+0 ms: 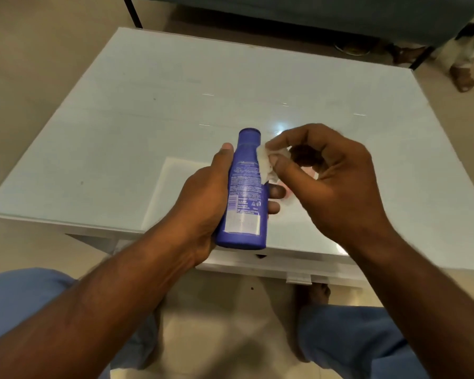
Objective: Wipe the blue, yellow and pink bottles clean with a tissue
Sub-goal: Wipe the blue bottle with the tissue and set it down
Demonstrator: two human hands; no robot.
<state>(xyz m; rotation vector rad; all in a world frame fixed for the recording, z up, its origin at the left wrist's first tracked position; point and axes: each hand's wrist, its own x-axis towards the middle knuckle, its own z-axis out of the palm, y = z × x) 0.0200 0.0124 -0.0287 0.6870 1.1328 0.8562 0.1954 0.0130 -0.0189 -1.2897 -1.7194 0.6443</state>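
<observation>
Centre frame, the blue bottle (244, 192) is gripped by the left hand (203, 203); a tissue (266, 160), pinched in the right hand (329, 181), is pressed against its side. Yellow and pink bottles: neither clearly seen.

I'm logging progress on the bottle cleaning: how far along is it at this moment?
Nothing shows as finished. In hand: the left hand grips the blue bottle above the table, and the right hand presses a tissue against its upper side. Left: the yellow bottle is not in view, and only a pink patch shows behind the fingers, too hidden to identify, so those two appear still to do.
</observation>
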